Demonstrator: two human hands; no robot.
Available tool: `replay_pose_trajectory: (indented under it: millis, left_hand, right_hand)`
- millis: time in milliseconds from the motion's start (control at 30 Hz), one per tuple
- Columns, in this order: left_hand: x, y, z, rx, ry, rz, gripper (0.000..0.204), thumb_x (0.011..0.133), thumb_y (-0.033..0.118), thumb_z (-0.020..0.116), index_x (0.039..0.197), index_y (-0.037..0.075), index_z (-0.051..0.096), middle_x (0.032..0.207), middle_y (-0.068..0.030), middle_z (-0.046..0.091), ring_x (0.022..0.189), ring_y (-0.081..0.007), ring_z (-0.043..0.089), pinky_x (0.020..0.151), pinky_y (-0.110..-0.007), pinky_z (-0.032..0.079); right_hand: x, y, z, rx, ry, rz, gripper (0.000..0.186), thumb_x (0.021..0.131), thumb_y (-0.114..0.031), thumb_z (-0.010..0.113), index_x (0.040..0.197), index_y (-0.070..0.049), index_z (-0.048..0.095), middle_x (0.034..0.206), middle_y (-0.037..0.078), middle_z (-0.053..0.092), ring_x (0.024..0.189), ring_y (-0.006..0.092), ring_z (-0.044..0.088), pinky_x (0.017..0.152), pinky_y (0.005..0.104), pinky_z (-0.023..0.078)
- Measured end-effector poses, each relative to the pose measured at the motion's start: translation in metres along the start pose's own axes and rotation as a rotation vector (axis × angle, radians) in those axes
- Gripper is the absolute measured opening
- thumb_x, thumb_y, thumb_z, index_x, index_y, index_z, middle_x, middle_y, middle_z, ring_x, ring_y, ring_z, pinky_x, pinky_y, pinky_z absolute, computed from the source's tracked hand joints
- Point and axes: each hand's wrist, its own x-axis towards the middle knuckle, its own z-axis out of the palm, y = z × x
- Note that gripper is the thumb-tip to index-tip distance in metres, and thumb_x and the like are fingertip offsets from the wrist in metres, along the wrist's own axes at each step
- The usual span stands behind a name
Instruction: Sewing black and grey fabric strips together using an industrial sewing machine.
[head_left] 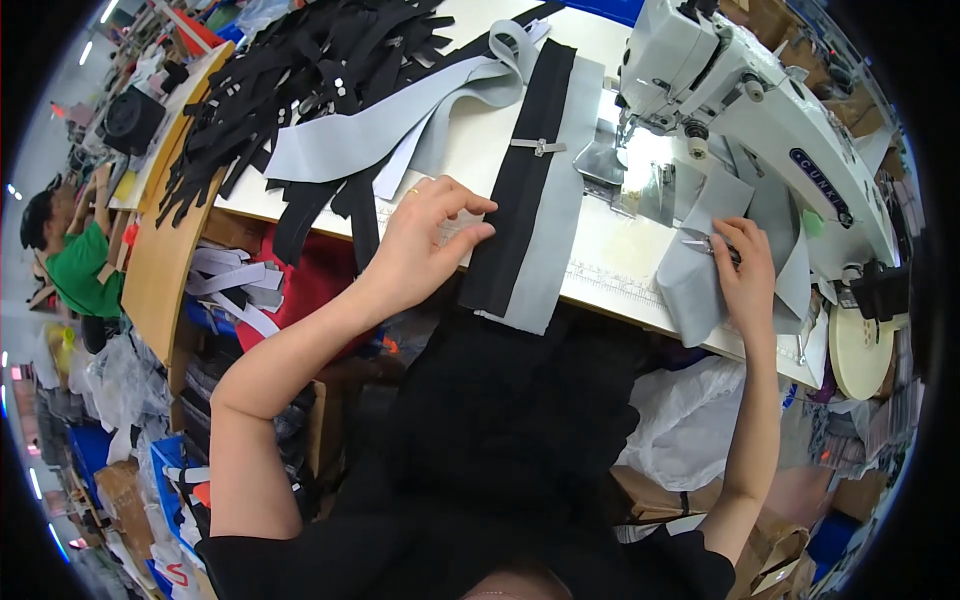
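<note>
two bare hands are working over the white table (628, 243). the black zipper (528, 195) lies along the grey strip (562, 215), just left of the sewing machine (745, 100), and their lower ends reach past the table's front edge. the left hand (432, 238) has its thumb and forefinger at the left edge of the zipper, a little curled; if they truly pinch it, i cannot tell. the right hand (745, 262) is closed around small snips (722, 246), above the loose grey cloth (690, 300).

to do this step well, i think, one should hold the zipper flat with light fingers, so the strip does not pucker, and point the snips away from the cloth, because a careless tip could nick it.

some things are hard to see. the fingers cover most of the snips' handle, so their blades cannot be judged as parted or together. the zipper's underside is hidden, and any stitching or loose thread is too small for me.
</note>
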Motion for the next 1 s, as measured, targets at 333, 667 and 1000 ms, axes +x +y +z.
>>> replay_pose_trajectory:
  millis: [333,667,1000]
  left_hand:
    - [-0.003,0.0,0.015,0.01,-0.003,-0.052,0.027,0.083,0.016,0.083,0.107,0.005,0.076,0.098,-0.0081,0.065,0.101,-0.0287,0.059,0.091,-0.04,0.047]
    - [-0.01,-0.001,0.02,-0.02,0.063,-0.059,0.02,0.08,0.01,0.086,0.098,0.002,0.079,0.095,-0.0063,0.064,0.094,-0.0214,0.062,0.086,-0.033,0.049]
    - [-0.012,-0.004,0.024,-0.032,0.096,-0.026,0.019,0.078,0.008,0.087,0.093,0.001,0.079,0.094,-0.0056,0.065,0.092,-0.0205,0.062,0.083,-0.032,0.048]
  right_hand:
    - [0.004,0.002,-0.008,0.088,-0.111,-0.018,0.018,0.096,-0.013,0.07,0.104,0.002,0.064,0.117,0.012,0.064,0.104,0.0307,0.062,0.092,0.037,0.052]
    - [0.003,-0.081,0.013,0.107,0.155,-0.093,0.023,0.102,-0.023,0.068,0.113,-0.007,0.057,0.091,0.011,0.068,0.077,0.0245,0.068,0.071,0.0374,0.054]
    - [0.029,-0.15,0.075,0.01,-0.022,-0.551,0.031,0.088,-0.024,0.077,0.111,-0.009,0.062,0.093,0.007,0.053,0.09,0.0256,0.059,0.075,0.0385,0.052]
